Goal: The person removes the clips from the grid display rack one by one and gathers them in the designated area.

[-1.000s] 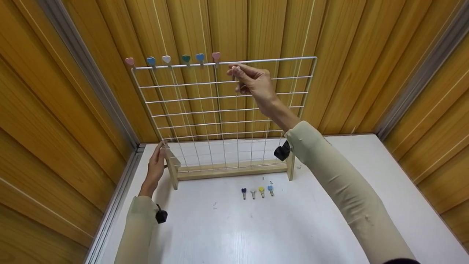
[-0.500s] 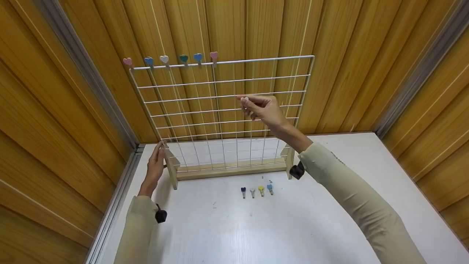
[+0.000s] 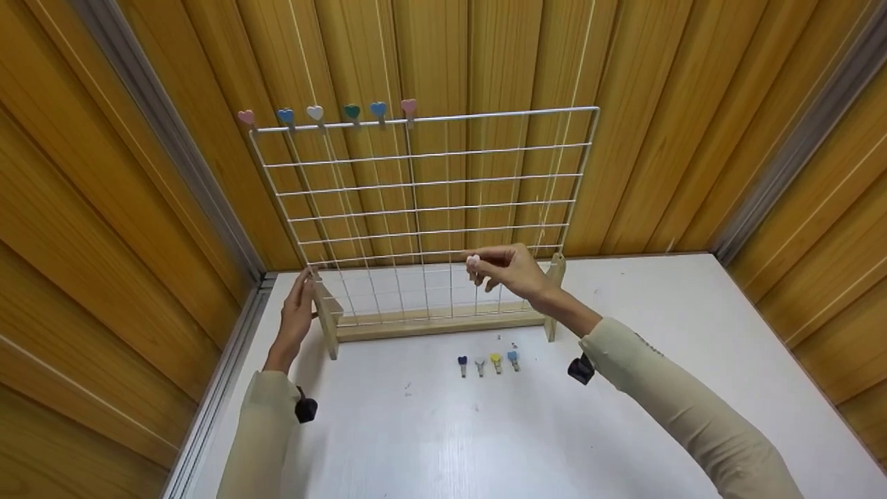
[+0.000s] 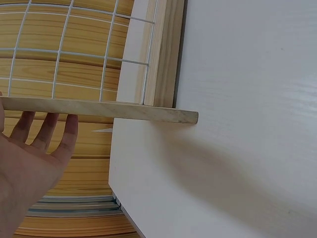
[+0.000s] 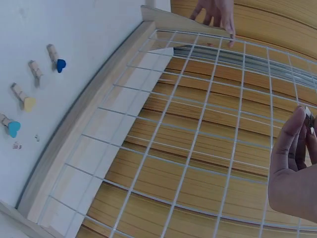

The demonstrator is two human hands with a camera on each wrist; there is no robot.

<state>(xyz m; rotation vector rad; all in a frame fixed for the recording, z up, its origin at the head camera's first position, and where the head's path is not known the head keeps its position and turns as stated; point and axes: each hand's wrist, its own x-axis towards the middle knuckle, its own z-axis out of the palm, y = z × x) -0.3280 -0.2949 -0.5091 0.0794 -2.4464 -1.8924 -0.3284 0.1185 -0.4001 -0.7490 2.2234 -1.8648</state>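
Head view: rack (image 3: 443, 326) carries six heart-topped clips (image 3: 352, 111).

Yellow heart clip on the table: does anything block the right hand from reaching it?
Nothing visible does. The right hand and yellow clip are both on the near side of the wire grid. Neighbouring clips lie beside it, apparently out of the way. The hand itself, though, pinches a pale clip.

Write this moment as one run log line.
left hand holds wooden side | right hand pinches pale clip | rack top: six clips | table: four clips
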